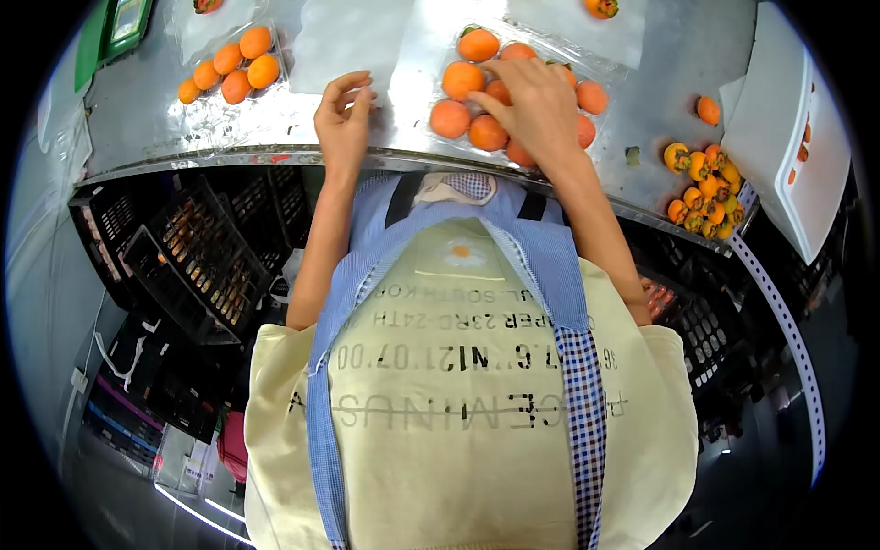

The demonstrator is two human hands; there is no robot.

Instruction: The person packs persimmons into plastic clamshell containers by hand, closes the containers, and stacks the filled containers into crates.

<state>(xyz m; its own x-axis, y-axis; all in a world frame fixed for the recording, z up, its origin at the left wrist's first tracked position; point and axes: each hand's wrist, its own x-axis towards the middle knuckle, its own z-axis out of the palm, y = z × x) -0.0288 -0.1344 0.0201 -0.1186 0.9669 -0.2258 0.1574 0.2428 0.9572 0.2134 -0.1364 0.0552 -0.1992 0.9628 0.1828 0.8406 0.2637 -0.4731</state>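
Covering part of the clear tray and its fruits, the right hand is palm down, thumb toward the left. Fruits lie on both sides of and below the right fingers. One large orange fruit sits just left of the gap between thumb and index finger; a second lies within that gap, partly hidden. Thumb and index finger are spread apart; cannot tell whether they grip either fruit or merely touch it. More fruits lie along the near edge of the tray, some partly under the palm.

Left hand: beside the tray, well apart from its fruits, above the bare surface. Fingers loosely curled, thumb separate from them, nothing held.

Surroundings: six fruits grouped on clear plastic, left of the left hand. Single fruit to the right of the tray, near a white bin. Heap of smaller yellow-orange fruits at the right corner of the surface, several with leafy caps showing. Black crates below the surface edge, at left.
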